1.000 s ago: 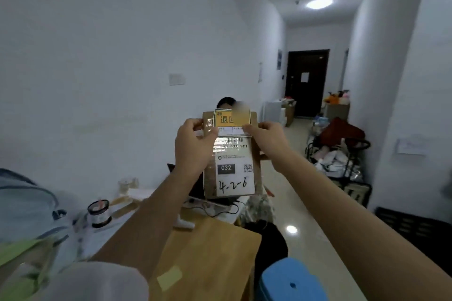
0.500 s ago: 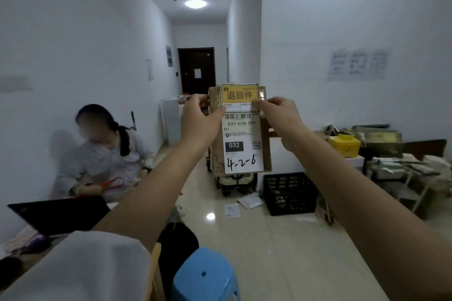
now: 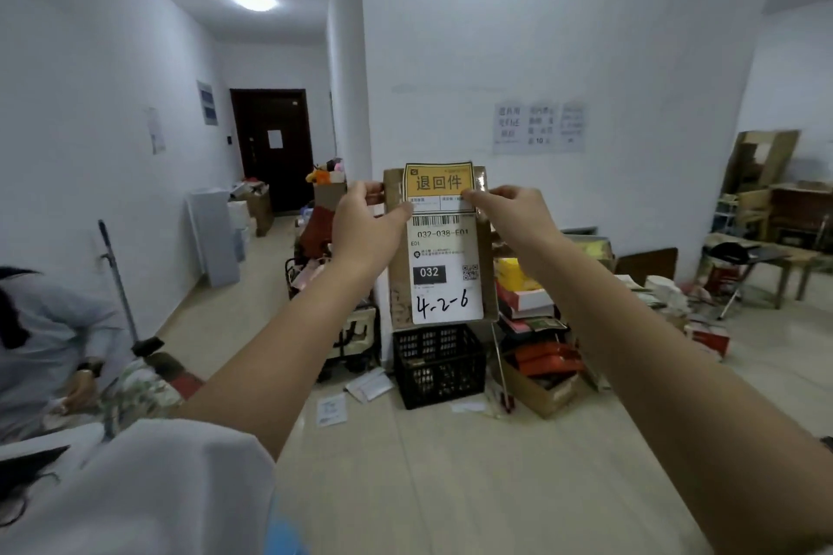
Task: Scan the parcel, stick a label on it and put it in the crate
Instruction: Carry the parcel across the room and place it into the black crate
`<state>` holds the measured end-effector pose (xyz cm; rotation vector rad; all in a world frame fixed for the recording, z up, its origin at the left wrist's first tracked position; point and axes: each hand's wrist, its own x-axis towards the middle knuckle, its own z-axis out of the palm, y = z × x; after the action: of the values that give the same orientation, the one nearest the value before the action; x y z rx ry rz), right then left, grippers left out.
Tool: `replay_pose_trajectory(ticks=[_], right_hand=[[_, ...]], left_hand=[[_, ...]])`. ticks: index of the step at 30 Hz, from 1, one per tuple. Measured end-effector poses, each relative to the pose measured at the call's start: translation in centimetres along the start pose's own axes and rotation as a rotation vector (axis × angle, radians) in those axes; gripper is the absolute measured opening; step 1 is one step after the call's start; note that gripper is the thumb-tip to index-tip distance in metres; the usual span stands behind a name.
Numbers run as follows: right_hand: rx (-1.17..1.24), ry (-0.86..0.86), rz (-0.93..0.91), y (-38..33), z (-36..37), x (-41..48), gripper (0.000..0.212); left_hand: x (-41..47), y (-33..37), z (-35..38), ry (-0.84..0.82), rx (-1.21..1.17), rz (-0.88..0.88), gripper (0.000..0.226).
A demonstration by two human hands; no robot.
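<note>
- A white sleeve [image 3: 135,487] fills the lower left corner, and both bare forearms reach forward from the bottom edge toward the middle of the view.
- The left hand [image 3: 365,225] pinches the upper left edge of the parcel [image 3: 489,284], thumb on the front face and fingers curled behind it.
- The right hand [image 3: 514,212] pinches the upper right edge in the same way, thumb tip pressing on the front near the yellow label [image 3: 439,183].
- The parcel is a flat brown cardboard packet held upright in the air at arm's length, its front face turned to the camera.
- A white shipping label [image 3: 446,270] covers most of that face: a barcode, the printed code 032-038-E01, a black box reading 032, a small QR code, and "4-2-6" handwritten in black marker.
- The yellow label sits across the top of the parcel with three large dark Chinese characters; its upper edge stands slightly above the cardboard.
- On the floor beyond and below the parcel stands a black plastic crate [image 3: 439,370], against the foot of the white wall corner.
- Right of the crate lie stacked books and boxes [image 3: 536,329]; loose papers [image 3: 360,388] lie on the tiles to its left.
- At far left a seated person in pale clothes [image 3: 49,342] is partly in view.
- A dark door [image 3: 272,149] closes the far end of the corridor.
</note>
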<state>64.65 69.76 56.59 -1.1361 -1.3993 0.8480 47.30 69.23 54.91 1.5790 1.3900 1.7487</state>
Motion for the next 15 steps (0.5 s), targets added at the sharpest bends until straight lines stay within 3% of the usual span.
replay_pose_trajectory(ticks=[4, 15], right_hand=[[0.004, 0.046, 0.02, 2.9, -4.7, 2.6, 0.023], [0.037, 0.089, 0.085, 10.2, -10.1, 11.3, 0.051]], left_hand=[[0.9, -0.5, 6.2, -0.044, -0.013, 0.008, 0.026], [7.2, -4.9, 16.8, -0.173, 0.023, -0.018, 0.031]])
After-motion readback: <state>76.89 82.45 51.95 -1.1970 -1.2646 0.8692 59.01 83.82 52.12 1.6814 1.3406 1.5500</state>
